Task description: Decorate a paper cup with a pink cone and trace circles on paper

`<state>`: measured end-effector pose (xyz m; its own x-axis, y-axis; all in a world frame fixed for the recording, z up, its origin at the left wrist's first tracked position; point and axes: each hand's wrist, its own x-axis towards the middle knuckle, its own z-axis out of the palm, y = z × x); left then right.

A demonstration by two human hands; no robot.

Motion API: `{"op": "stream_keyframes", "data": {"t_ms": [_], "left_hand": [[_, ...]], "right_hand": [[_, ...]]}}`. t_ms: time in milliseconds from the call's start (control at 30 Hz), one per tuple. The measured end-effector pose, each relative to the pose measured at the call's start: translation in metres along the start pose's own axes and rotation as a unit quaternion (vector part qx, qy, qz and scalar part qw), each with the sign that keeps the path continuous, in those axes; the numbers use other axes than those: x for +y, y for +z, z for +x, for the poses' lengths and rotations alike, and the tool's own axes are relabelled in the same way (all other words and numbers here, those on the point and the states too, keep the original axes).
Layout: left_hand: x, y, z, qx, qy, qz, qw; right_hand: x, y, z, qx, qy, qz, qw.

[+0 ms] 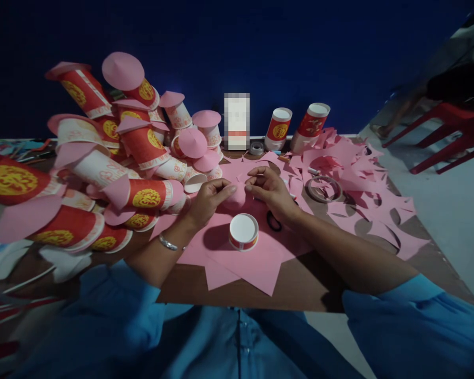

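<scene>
My left hand (pixel 210 202) pinches the left edge of a small rounded piece of pink paper (pixel 236 201), thumb against fingers. At its right side my right hand (pixel 274 192) is closed in a pinch too, fingertips at the paper's upper edge. The piece blends with the pink sheets (pixel 256 271) beneath, so its exact outline is hard to make out. Just in front of my hands a white and red paper cup (pixel 244 231) stands on those sheets. A black scissors handle (pixel 274 221) shows under my right wrist.
Many red and white paper cups with pink cone tops (pixel 146 145) are heaped at left. Two cup stacks (pixel 280 129) stand at the back beside a grey tape roll (pixel 256 148) and an upright phone (pixel 237 118). Pink offcuts (pixel 363 195) and a larger tape roll (pixel 324 188) lie right.
</scene>
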<state>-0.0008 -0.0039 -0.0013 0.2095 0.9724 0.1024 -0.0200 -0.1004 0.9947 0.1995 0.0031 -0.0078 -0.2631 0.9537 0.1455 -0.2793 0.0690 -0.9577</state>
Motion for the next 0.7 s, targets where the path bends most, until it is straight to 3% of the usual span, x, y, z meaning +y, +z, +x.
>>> {"op": "stream_keyframes", "data": {"t_ms": [233,700], "left_hand": [[0.0024,0.0023,-0.0032,-0.052,-0.093,-0.067,0.992],[0.0089,0.0072,-0.0040,-0.035,-0.136,-0.078,0.987]], "right_hand": [[0.0004,-0.0033,0.0020,0.028,-0.003,-0.003,1.000],[0.0005,-0.0012,0.0002,0.038,0.011,-0.011,0.999]]}}
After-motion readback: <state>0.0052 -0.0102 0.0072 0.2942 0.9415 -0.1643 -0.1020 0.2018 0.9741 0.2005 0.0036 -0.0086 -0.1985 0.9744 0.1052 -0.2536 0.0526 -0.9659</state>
